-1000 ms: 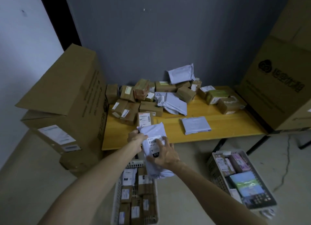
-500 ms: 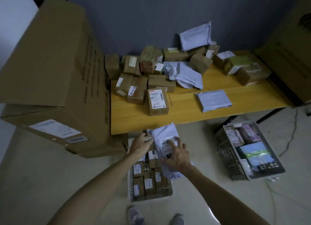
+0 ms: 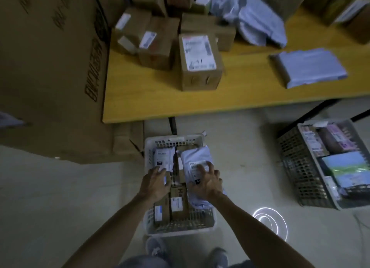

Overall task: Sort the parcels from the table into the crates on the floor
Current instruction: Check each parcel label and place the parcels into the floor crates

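Mailer (image 3: 195, 157) lies in crate (image 3: 174, 140), long axis toward table (image 3: 250, 96), under right hand (image 3: 207, 184), splayed on top, pressing, not clasping; left hand (image 3: 156, 182) flat, released, beside.

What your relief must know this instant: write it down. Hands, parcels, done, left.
Left hand: open, fingertips at a small white labelled packet inside the white plastic lattice crate.
Right hand: spread on top of the white plastic mailer bag, which lies in that crate's right side; grip unclear.
Done: the white crate holds several brown cardboard boxes; the grey lattice crate to the right holds parcels too.
Left: release the mailer, then sort what sits on the yellow wooden table: labelled cardboard boxes and flat white mailers.
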